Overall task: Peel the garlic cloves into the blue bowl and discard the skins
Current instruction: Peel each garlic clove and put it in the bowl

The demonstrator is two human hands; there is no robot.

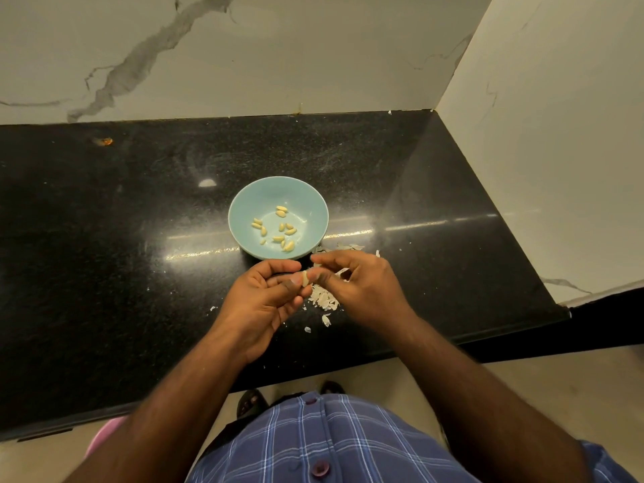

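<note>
Both hands meet just in front of the blue bowl (278, 196); left hand (265, 297) and right hand (359, 286) each pinch one garlic clove (305, 277) in a closed grip; peeled cloves (278, 227) lie inside the bowl; skins (324, 298) litter the desk (104, 221) beneath the hands.

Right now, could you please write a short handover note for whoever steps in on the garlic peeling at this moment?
Left hand: holds a garlic clove between thumb and fingers, near the counter's front edge.
Right hand: fingertips pinch at the same clove, working the skin.
Blue bowl: just beyond the hands on the black counter, holding about a dozen peeled cloves.
Loose skins: piled on the counter under and beside the hands.
Done: the cloves in the bowl.
Left: finish this clove, drop it in, discard the skins.
</note>
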